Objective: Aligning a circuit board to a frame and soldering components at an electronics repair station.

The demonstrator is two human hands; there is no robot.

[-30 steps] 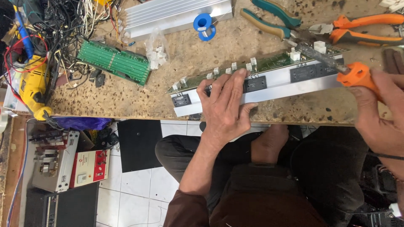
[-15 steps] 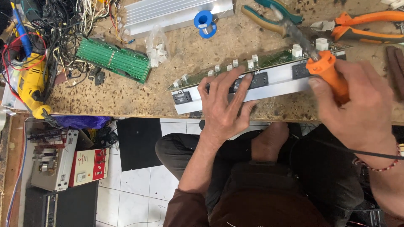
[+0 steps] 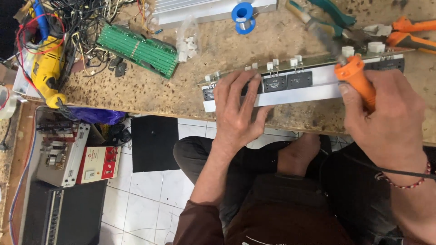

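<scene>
Pressing down on an aluminium heatsink assembly (image 3: 295, 88) while bringing an orange-handled soldering iron (image 3: 354, 77) to its top edge.

Lying along the near edge of the workbench (image 3: 181, 95), with a strip circuit board (image 3: 313, 60) standing along its back. Resting flat and unclenched on the left end, fingers spread: left hand (image 3: 236, 111). Clenching around the iron's handle, tip pointing up-left toward the white connectors: right hand (image 3: 386, 118). Sitting farther back: green circuit board (image 3: 138, 50), blue solder spool (image 3: 244, 16), yellow drill (image 3: 45, 68).

Dark maroon sleeve (image 3: 200, 224), red bead bracelet (image 3: 405, 181), black trousers (image 3: 236, 165), bare feet.
</scene>
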